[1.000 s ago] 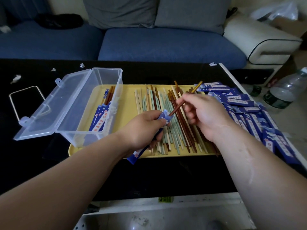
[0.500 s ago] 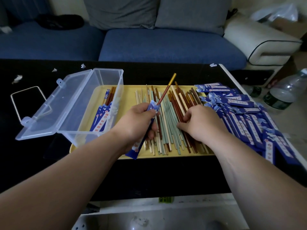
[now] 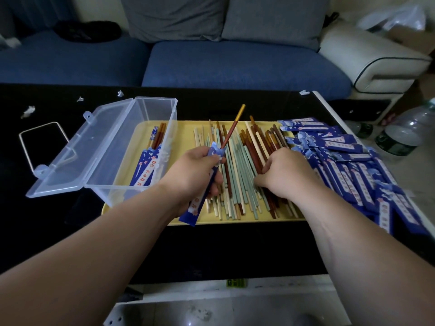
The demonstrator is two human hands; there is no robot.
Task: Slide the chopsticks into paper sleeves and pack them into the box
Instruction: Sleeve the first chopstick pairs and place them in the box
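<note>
Brown chopstick (image 3: 231, 130) is being held part-way in blue paper sleeve (image 3: 191, 211), which is being gripped by the curled left hand (image 3: 195, 175) over the yellow tray (image 3: 186, 130); right hand (image 3: 284, 175), pushing it in a second ago, is now being pressed onto loose chopsticks (image 3: 237, 184), fingers curled, grasp cannot be told; a second stick is probably being sought; open clear box (image 3: 153, 109) and spare sleeves (image 3: 348, 170) are being kept alongside on black table (image 3: 47, 231); blue sofa (image 3: 235, 64) behind.

No text can be read. The blue paper sleeves (image 3: 348, 175) right of the yellow tray (image 3: 186, 130) bear white strips with red characters, too blurred to make out.
</note>
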